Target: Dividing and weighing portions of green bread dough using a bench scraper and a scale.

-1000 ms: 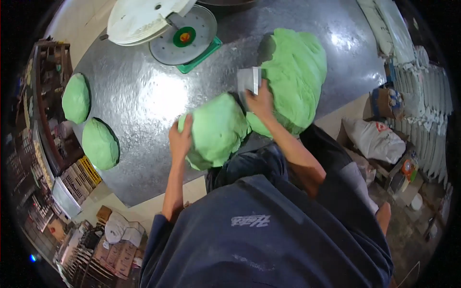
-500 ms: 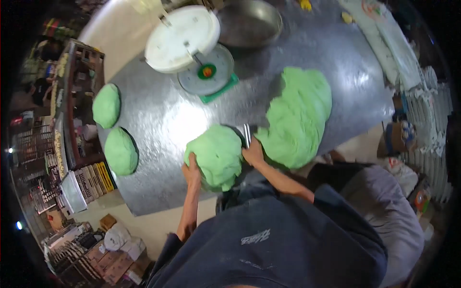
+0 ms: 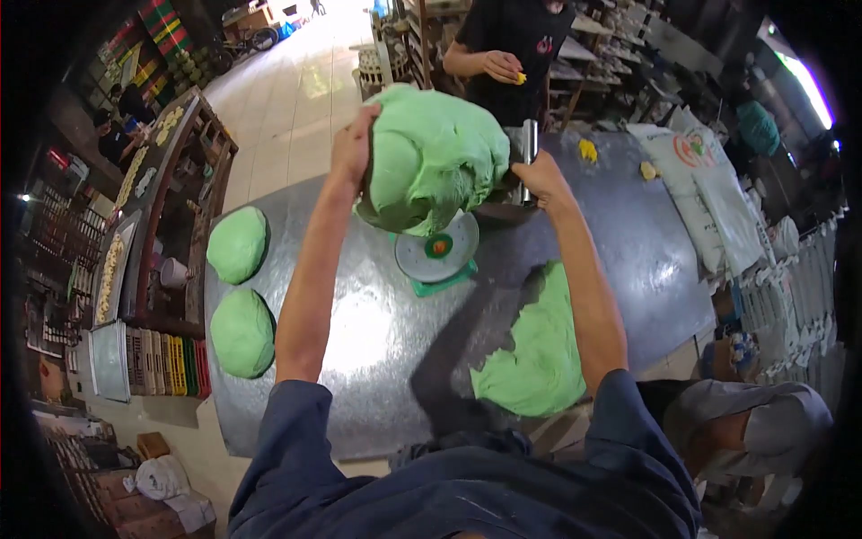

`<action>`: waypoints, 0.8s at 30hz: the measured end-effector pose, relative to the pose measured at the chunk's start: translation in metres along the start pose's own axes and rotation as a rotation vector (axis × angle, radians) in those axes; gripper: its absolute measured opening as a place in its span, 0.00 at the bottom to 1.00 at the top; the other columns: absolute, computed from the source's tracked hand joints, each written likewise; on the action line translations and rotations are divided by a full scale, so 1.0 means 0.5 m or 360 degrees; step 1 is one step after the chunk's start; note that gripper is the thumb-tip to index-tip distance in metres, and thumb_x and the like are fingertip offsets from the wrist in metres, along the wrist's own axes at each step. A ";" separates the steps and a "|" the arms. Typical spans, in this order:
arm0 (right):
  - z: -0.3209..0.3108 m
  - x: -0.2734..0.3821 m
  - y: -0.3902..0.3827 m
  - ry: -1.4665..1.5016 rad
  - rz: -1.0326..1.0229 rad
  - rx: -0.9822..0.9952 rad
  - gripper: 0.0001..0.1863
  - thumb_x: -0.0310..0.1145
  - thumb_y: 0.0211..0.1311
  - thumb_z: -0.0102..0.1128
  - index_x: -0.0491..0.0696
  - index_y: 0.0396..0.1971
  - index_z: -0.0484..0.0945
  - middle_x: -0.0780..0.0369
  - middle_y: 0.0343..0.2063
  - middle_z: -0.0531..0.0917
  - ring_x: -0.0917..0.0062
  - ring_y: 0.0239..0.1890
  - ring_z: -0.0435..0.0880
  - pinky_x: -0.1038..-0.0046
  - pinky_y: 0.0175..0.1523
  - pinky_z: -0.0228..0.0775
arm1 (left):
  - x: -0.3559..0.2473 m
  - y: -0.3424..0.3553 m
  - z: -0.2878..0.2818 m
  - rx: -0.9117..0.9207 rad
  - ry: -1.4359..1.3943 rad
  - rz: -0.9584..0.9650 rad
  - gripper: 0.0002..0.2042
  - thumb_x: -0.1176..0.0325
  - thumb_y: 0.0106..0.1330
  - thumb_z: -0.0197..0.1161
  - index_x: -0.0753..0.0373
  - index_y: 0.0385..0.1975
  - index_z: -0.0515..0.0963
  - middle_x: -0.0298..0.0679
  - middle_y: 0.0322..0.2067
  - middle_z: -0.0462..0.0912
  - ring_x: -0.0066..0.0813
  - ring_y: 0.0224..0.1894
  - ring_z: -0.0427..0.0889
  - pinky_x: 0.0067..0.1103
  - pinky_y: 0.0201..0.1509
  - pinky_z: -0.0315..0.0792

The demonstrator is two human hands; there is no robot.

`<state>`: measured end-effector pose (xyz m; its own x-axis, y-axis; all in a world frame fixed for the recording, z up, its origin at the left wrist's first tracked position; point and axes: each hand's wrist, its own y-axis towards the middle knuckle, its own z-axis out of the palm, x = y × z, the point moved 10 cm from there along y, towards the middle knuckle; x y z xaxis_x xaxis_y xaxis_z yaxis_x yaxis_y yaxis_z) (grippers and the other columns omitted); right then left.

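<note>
A big lump of green dough [image 3: 431, 153] is raised over the far part of the metal table, above a scale [image 3: 461, 241] with a round plate and green base. My left hand [image 3: 356, 144] grips the lump's left side, fingers wrapped behind it. In my right hand [image 3: 543, 180] is a metal dough scraper [image 3: 530, 144], its shiny round handle upright and its blade against the dough's right side. A larger mass of green dough [image 3: 539, 359] lies on the table below my right forearm. Two rounded dough pieces [image 3: 237, 244] rest at the left edge.
Across the metal table [image 3: 359, 404], a person [image 3: 507, 63] holds something small and yellow. Yellow bits [image 3: 588, 150] and white sacks [image 3: 696, 189] lie at the right. A person in grey [image 3: 763, 422] is close on my right. A wooden workbench [image 3: 180, 198] stands left.
Both hands have lifted the dough lump from the near table up and away over the scale. The scraper has moved with it. The white lid-like disc above the scale is no longer visible.
</note>
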<state>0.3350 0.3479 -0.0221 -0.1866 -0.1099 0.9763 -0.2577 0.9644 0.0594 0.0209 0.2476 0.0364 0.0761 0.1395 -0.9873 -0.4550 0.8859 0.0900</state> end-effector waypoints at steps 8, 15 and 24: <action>0.028 -0.173 -0.088 0.0421 0.0430 -0.0162 0.19 0.26 0.48 0.67 0.41 0.42 0.75 0.60 0.33 0.81 0.71 0.32 0.81 0.68 0.38 0.74 | 0.141 0.020 -0.055 -0.0021 0.0265 -0.0004 0.43 0.39 0.51 0.67 0.71 0.55 0.62 0.57 0.47 0.71 0.37 0.47 0.76 0.27 0.50 0.71; -0.053 -0.412 -0.500 0.0956 0.0961 -0.0883 0.32 0.21 0.52 0.65 0.40 0.57 0.63 0.57 0.50 0.75 0.67 0.50 0.77 0.66 0.54 0.71 | 0.095 -0.011 -0.057 0.0087 0.1306 0.0202 0.40 0.40 0.54 0.64 0.60 0.59 0.59 0.69 0.55 0.54 0.60 0.48 0.72 0.38 0.55 0.68; -0.270 -0.415 -0.780 0.0572 0.0749 -0.1084 0.39 0.24 0.51 0.68 0.47 0.63 0.59 0.61 0.50 0.73 0.74 0.47 0.75 0.73 0.52 0.67 | 0.014 -0.178 -0.023 -0.0141 0.1576 0.0541 0.33 0.45 0.60 0.61 0.61 0.59 0.66 0.59 0.53 0.67 0.54 0.55 0.69 0.39 0.59 0.65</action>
<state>0.6022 0.0268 -0.2198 0.2062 0.3040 0.9301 0.4090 0.8367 -0.3642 0.0516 0.1644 0.0199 -0.8092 -0.0851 -0.5813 -0.3830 0.8267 0.4121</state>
